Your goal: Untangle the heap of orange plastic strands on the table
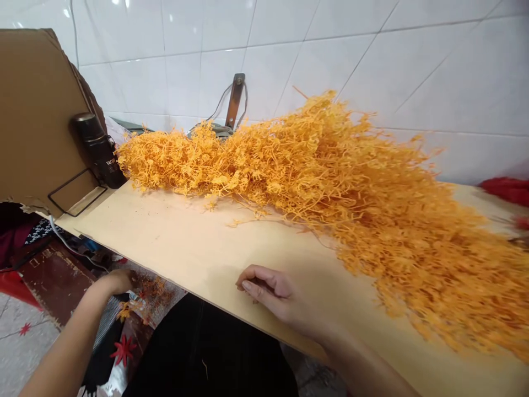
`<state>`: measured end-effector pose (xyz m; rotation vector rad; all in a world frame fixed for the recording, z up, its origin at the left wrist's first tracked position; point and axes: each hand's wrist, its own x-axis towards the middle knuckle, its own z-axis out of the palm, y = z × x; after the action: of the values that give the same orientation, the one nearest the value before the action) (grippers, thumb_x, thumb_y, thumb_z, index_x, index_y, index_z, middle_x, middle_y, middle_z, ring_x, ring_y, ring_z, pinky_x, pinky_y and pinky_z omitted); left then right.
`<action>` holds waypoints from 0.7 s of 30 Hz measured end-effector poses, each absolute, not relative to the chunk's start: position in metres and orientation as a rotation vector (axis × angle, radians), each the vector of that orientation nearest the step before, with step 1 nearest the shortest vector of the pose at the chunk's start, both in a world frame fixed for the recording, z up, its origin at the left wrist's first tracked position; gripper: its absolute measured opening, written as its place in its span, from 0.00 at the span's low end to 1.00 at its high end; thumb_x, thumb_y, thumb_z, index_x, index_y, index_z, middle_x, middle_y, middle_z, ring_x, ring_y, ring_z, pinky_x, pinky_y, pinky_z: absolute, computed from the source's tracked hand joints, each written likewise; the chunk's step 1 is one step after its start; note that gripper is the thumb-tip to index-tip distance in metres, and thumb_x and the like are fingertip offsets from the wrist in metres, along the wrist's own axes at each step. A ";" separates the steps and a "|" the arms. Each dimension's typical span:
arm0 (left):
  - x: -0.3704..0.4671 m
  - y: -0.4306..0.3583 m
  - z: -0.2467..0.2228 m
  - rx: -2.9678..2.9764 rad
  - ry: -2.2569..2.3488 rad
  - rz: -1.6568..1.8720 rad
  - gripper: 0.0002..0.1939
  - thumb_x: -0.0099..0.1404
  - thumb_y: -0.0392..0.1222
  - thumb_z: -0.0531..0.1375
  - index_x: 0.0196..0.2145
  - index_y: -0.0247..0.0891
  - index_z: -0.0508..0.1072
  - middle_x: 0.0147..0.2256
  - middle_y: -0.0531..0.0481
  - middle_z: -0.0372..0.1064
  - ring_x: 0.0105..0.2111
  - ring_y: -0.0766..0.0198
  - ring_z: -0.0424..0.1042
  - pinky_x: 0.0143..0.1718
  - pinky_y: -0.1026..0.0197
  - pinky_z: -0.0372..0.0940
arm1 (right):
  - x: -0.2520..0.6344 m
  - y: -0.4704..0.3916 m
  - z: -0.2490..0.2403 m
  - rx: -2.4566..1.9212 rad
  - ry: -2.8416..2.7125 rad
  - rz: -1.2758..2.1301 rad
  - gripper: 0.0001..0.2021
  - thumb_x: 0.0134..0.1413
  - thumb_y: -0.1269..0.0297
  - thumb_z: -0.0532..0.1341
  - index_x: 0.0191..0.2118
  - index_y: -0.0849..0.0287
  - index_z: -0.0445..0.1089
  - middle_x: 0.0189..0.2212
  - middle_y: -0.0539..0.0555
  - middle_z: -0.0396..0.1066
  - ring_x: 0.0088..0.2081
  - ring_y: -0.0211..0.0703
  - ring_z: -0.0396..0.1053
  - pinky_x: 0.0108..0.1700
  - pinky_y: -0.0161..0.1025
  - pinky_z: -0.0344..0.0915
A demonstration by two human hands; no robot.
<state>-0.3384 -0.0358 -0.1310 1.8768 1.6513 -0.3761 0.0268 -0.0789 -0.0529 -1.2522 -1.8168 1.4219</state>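
A long heap of orange dried-looking sprigs (314,165) stretches across the wooden table (177,231), from the left back to the right front edge. On the bare wood in front of it rests my right hand (270,289), its fingers curled in loosely and the thumb near them. I see nothing in that hand, and it is apart from the heap. My left hand (122,281) reaches down below the table's front edge, beside small loose orange sprigs (155,292). Its fingers are turned away and dark, so what they do is hidden.
A black vacuum flask (99,151) stands by a large cardboard sheet (39,121) at the left, near a black wire frame (76,193). An orange-brown upright bar (235,102) with cable is behind the heap. Red material (506,190) lies far right. A red flower-shaped piece (124,350) is below.
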 end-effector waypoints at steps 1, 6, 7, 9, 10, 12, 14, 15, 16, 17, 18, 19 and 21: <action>-0.338 -0.040 -0.116 1.865 1.641 -0.413 0.19 0.58 0.46 0.52 0.34 0.30 0.77 0.37 0.34 0.74 0.38 0.49 0.72 0.41 0.52 0.63 | 0.027 -0.079 -0.052 -1.255 -1.826 1.428 0.15 0.54 0.51 0.54 0.32 0.60 0.66 0.25 0.52 0.63 0.27 0.37 0.59 0.32 0.37 0.59; -0.303 -0.052 -0.021 1.832 1.209 -0.163 0.25 0.64 0.56 0.47 0.35 0.33 0.74 0.35 0.45 0.73 0.35 0.63 0.70 0.40 0.63 0.64 | 0.025 -0.075 -0.050 -1.278 -1.878 1.428 0.14 0.54 0.52 0.54 0.32 0.60 0.65 0.24 0.52 0.62 0.27 0.36 0.58 0.31 0.36 0.57; -0.291 -0.048 -0.005 1.879 1.149 -0.110 0.23 0.64 0.55 0.48 0.35 0.33 0.74 0.34 0.46 0.73 0.35 0.64 0.69 0.40 0.64 0.63 | 0.024 -0.074 -0.050 -1.281 -1.885 1.424 0.14 0.54 0.52 0.54 0.32 0.60 0.66 0.24 0.52 0.62 0.27 0.36 0.58 0.31 0.36 0.57; -0.262 -0.031 0.018 1.988 1.161 0.081 0.20 0.62 0.53 0.51 0.35 0.33 0.73 0.33 0.47 0.72 0.33 0.65 0.68 0.37 0.64 0.64 | 0.022 -0.072 -0.051 -1.285 -1.895 1.409 0.14 0.54 0.53 0.54 0.32 0.60 0.66 0.24 0.51 0.63 0.27 0.36 0.58 0.31 0.36 0.58; -0.248 -0.017 0.025 2.075 1.220 0.240 0.19 0.62 0.51 0.52 0.37 0.33 0.72 0.35 0.46 0.72 0.35 0.63 0.69 0.39 0.62 0.64 | 0.021 -0.072 -0.051 -1.289 -1.896 1.397 0.14 0.54 0.53 0.54 0.32 0.60 0.66 0.24 0.51 0.63 0.27 0.36 0.58 0.31 0.36 0.58; -0.220 0.016 0.028 2.235 1.526 0.704 0.17 0.63 0.49 0.52 0.41 0.35 0.70 0.40 0.45 0.70 0.39 0.61 0.68 0.46 0.57 0.62 | 0.020 -0.072 -0.054 -1.301 -1.884 1.371 0.14 0.53 0.53 0.54 0.31 0.60 0.66 0.24 0.52 0.63 0.27 0.36 0.59 0.31 0.36 0.59; -0.197 0.052 0.023 2.312 1.783 0.930 0.19 0.61 0.47 0.56 0.47 0.34 0.67 0.48 0.40 0.65 0.49 0.56 0.65 0.54 0.52 0.57 | 0.021 -0.073 -0.056 -1.317 -1.840 1.361 0.15 0.53 0.52 0.54 0.31 0.61 0.66 0.25 0.52 0.64 0.28 0.36 0.60 0.30 0.35 0.60; -0.188 0.067 0.019 2.319 1.864 0.920 0.23 0.59 0.47 0.58 0.50 0.32 0.65 0.51 0.37 0.62 0.53 0.52 0.62 0.55 0.51 0.56 | 0.022 -0.074 -0.057 -1.320 -1.808 1.368 0.16 0.52 0.51 0.55 0.31 0.61 0.66 0.26 0.52 0.64 0.28 0.36 0.61 0.30 0.35 0.61; -0.181 0.080 0.013 2.314 1.914 0.859 0.25 0.57 0.47 0.60 0.50 0.31 0.64 0.52 0.35 0.61 0.53 0.50 0.61 0.54 0.50 0.56 | 0.023 -0.075 -0.058 -1.316 -1.773 1.381 0.17 0.51 0.50 0.55 0.31 0.61 0.66 0.26 0.53 0.64 0.28 0.36 0.61 0.30 0.35 0.62; -0.177 0.090 0.008 2.305 1.937 0.788 0.25 0.57 0.46 0.60 0.50 0.31 0.65 0.52 0.34 0.61 0.52 0.48 0.63 0.53 0.50 0.58 | 0.024 -0.075 -0.059 -1.304 -1.738 1.396 0.18 0.51 0.48 0.55 0.31 0.61 0.66 0.26 0.53 0.64 0.28 0.36 0.61 0.30 0.35 0.62; -0.174 0.096 0.003 2.292 1.941 0.734 0.22 0.58 0.45 0.59 0.48 0.32 0.66 0.49 0.36 0.64 0.49 0.49 0.65 0.50 0.50 0.60 | 0.025 -0.076 -0.059 -1.287 -1.706 1.413 0.19 0.50 0.47 0.56 0.31 0.61 0.66 0.27 0.53 0.64 0.27 0.35 0.61 0.31 0.35 0.63; -0.173 0.099 -0.002 2.275 1.926 0.716 0.17 0.59 0.44 0.57 0.45 0.33 0.67 0.45 0.38 0.67 0.45 0.51 0.67 0.47 0.51 0.61 | 0.026 -0.076 -0.060 -1.267 -1.679 1.430 0.19 0.50 0.47 0.56 0.31 0.62 0.66 0.27 0.53 0.64 0.27 0.34 0.60 0.31 0.35 0.64; -0.175 0.097 -0.008 2.193 1.827 0.778 0.09 0.60 0.41 0.55 0.38 0.35 0.68 0.36 0.45 0.69 0.36 0.59 0.68 0.41 0.56 0.62 | 0.028 -0.074 -0.059 -1.236 -1.640 1.467 0.21 0.48 0.45 0.57 0.30 0.62 0.66 0.27 0.53 0.64 0.26 0.33 0.60 0.31 0.35 0.64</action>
<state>-0.1747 0.0974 -0.0077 2.1928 1.8274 0.7781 0.0275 -0.0740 -0.0590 -1.2356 -1.6399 1.4673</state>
